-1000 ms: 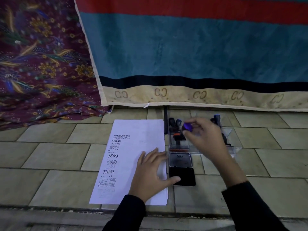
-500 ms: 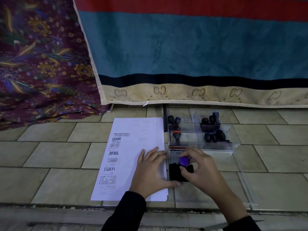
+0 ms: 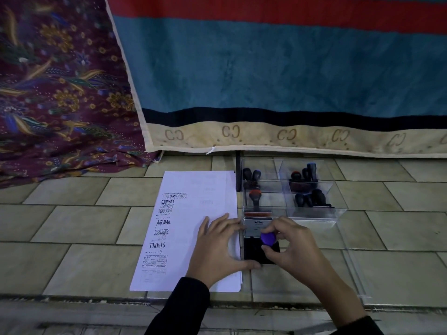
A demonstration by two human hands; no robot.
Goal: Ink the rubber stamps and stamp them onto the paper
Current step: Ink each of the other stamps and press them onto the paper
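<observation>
A white sheet of paper (image 3: 193, 213) lies on the tiled floor, with a column of black stamp prints down its left part. My left hand (image 3: 217, 247) rests flat on the paper's right edge, thumb against the open black ink pad (image 3: 252, 252). The pad's lid (image 3: 254, 226) stands open behind it. My right hand (image 3: 292, 247) pinches a rubber stamp with a purple knob (image 3: 268, 238) and holds it down on the pad. The stamp's base is hidden by my fingers.
A clear plastic organiser (image 3: 314, 213) with compartments of several black and red-topped stamps stands just behind the ink pad. A clear lid (image 3: 355, 274) lies on the floor at the right. Hanging cloths (image 3: 266, 81) close off the back. A step edge (image 3: 96, 298) runs along the front.
My right hand carried the purple-knobbed stamp from over the organiser down to the ink pad, where it now stays. The left hand kept still on the paper.
</observation>
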